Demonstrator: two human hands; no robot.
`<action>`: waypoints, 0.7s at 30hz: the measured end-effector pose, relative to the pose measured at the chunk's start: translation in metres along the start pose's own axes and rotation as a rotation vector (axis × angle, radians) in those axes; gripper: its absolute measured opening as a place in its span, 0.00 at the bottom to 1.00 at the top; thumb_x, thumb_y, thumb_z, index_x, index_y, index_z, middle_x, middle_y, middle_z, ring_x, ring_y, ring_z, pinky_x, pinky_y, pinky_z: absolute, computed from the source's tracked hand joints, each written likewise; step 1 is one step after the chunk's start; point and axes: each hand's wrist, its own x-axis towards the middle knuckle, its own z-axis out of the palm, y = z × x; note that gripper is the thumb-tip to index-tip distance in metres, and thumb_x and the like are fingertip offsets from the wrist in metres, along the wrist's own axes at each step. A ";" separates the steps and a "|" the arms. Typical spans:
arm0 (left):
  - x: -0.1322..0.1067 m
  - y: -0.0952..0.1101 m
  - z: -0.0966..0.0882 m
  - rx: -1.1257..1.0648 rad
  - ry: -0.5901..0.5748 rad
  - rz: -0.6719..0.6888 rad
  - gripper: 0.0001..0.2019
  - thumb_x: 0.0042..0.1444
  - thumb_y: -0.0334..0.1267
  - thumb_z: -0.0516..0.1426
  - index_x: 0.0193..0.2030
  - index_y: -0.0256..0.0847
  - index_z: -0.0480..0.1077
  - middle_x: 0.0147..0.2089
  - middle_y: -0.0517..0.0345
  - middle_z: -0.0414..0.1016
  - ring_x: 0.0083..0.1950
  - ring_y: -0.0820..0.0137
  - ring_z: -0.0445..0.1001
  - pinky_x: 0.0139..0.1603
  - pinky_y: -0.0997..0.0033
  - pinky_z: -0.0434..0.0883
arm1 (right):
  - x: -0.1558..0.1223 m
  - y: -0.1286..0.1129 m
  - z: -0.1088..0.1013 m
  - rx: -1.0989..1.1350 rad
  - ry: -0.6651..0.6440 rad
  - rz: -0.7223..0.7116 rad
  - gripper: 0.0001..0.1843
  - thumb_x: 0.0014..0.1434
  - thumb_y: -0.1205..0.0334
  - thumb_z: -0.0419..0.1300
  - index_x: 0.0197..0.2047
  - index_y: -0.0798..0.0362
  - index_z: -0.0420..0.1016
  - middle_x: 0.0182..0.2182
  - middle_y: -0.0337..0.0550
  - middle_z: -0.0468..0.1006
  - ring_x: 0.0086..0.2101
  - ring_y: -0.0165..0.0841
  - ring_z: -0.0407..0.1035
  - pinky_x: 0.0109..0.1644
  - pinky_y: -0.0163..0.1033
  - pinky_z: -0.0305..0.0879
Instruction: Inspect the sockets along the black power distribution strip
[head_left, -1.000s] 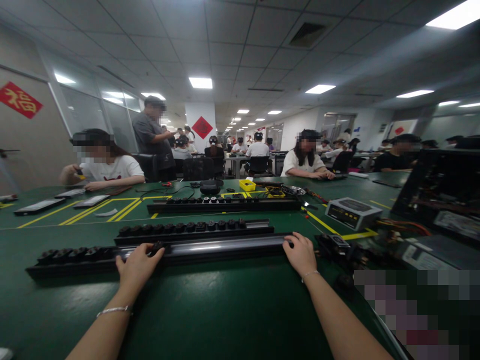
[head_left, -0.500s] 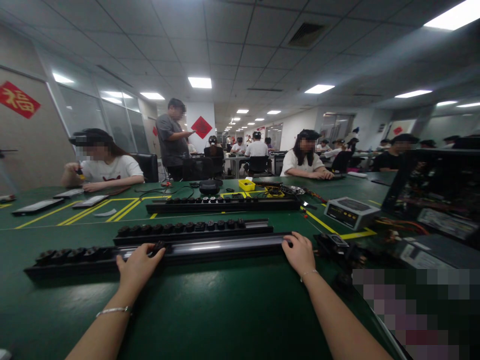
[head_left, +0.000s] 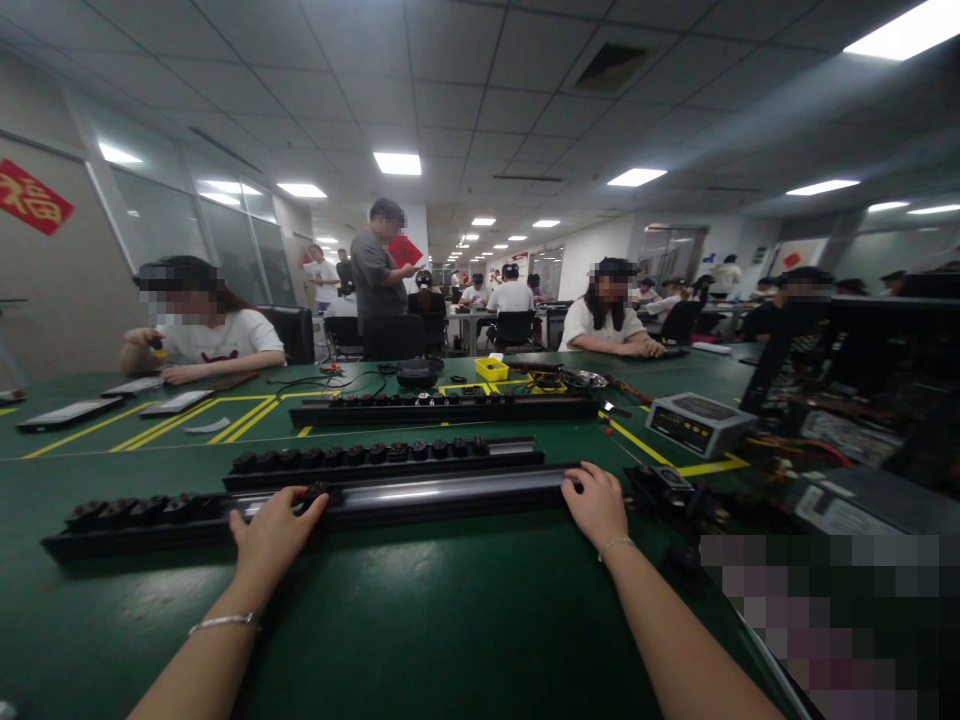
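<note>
A long dark rail [head_left: 450, 492] with a shiny strip along its top lies across the green table in front of me. Several small black knob-like pieces [head_left: 135, 510] sit in a row on its left part. My left hand [head_left: 277, 530] is on the rail near its middle, thumb and fingers closed around one small black piece [head_left: 316, 494], partly hidden by the fingers. At the rail's right end, my right hand [head_left: 598, 508] grips the edge with bent fingers. Just behind lies a second rail [head_left: 375, 475] bearing a row of similar black pieces.
A third dark rail [head_left: 442, 410] lies farther back, near a yellow bin [head_left: 492, 369]. To the right are a grey power supply unit [head_left: 699, 425], black parts [head_left: 667, 485] and an open computer case [head_left: 862, 350]. Flat drives [head_left: 71, 413] lie at left. People sit across the table.
Both my hands stay in the same places on the rail. In the background, the standing person has moved to the right, and more people show behind.
</note>
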 end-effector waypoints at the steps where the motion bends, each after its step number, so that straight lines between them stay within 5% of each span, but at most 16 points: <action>1: 0.000 0.000 0.000 0.000 0.002 0.002 0.22 0.50 0.55 0.48 0.43 0.42 0.68 0.48 0.47 0.73 0.51 0.52 0.68 0.61 0.39 0.36 | 0.000 0.000 0.000 -0.001 -0.003 -0.001 0.23 0.54 0.52 0.45 0.43 0.50 0.75 0.52 0.47 0.66 0.53 0.44 0.54 0.55 0.48 0.51; 21: -0.005 0.000 -0.001 0.031 0.030 0.069 0.25 0.51 0.55 0.46 0.46 0.42 0.69 0.52 0.47 0.71 0.54 0.52 0.66 0.59 0.36 0.37 | -0.003 0.000 -0.003 0.013 0.022 0.003 0.22 0.54 0.54 0.46 0.42 0.51 0.76 0.52 0.47 0.66 0.53 0.44 0.54 0.56 0.46 0.50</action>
